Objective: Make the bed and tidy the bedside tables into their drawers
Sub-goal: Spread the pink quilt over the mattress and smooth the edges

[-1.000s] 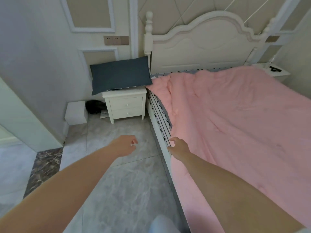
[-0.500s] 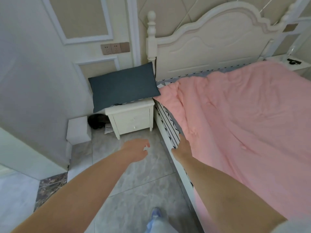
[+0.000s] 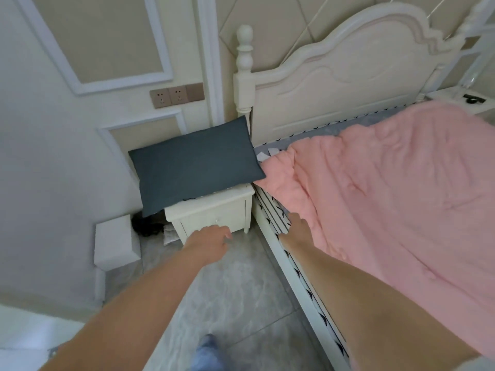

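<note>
Dark grey pillow [image 3: 195, 167] lies across the bedside table [image 3: 214, 211], long axis slanting toward the bed, ahead of and above the left hand [image 3: 211, 241], the nearer; both it and the right hand [image 3: 296, 231] are loosely open, empty.

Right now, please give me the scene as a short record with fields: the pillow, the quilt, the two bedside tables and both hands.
pillow: dark grey pillow, lying on the near bedside table, not on the bed
quilt: pink quilt spread over the bed, top edge rumpled, short of the headboard
near table: drawers shut
far table: white far table with a small black item on top
left hand: left hand in front of the near table, empty
right hand: right hand at the quilt's edge, grip unclear
</note>
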`<state>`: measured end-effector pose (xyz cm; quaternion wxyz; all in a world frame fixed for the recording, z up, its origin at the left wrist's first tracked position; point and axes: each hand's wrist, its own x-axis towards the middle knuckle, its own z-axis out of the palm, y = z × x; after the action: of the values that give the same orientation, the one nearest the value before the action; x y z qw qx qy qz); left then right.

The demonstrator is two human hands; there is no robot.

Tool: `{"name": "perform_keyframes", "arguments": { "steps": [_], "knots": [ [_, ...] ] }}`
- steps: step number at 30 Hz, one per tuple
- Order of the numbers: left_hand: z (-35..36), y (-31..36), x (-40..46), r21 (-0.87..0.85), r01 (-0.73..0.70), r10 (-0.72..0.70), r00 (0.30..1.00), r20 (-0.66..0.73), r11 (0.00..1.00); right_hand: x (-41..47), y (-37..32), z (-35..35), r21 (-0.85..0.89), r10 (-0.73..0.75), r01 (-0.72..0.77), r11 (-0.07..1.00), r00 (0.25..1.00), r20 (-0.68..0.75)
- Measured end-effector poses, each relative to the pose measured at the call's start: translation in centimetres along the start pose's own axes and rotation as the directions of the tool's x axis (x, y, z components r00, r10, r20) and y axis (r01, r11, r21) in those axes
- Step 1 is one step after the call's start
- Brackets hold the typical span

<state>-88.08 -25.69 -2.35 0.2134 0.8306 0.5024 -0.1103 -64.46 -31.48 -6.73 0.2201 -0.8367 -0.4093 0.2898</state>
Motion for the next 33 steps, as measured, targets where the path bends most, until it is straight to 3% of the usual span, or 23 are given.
{"name": "perform_keyframes", "arguments": {
  "steps": [5, 10, 14, 22, 26, 33],
  "knots": [
    [-4.4, -4.1, 4.7, 0.044, -0.071, 0.071, 0.997, 0.000, 0.996, 4.7, -3.5, 0.8, 0.035, 0.169, -0.168, 0.985, 0.986, -0.011],
    [-9.0, -6.5, 12.4, 0.031, -0.104, 0.103, 0.995, 0.017, 0.994, 8.6, -6.0, 1.1, 0.203, 0.378, -0.370, 0.907, 0.926, -0.002],
    [-10.4, -5.1, 17.6, 0.021, -0.183, 0.182, 0.983, 0.036, 0.983, 11.2, -5.8, 0.4, 0.166, 0.378, -0.363, 0.917, 0.924, -0.066],
    [-11.3, 0.0, 30.1, 0.126, -0.361, 0.345, 0.929, 0.131, 0.924, 22.6, -3.2, -1.0, 0.293, 0.485, -0.452, 0.843, 0.874, -0.047],
    [-12.2, 2.9, 36.5, 0.091, -0.353, 0.335, 0.927, 0.169, 0.931, 28.5, -1.9, -1.3, 0.241, 0.493, -0.493, 0.836, 0.868, 0.065],
    [-13.1, 5.5, 46.6, -0.100, -0.270, 0.287, 0.929, 0.236, 0.958, 37.4, -0.5, -2.8, 0.192, 0.486, -0.502, 0.843, 0.865, 0.130]
  ]
}}
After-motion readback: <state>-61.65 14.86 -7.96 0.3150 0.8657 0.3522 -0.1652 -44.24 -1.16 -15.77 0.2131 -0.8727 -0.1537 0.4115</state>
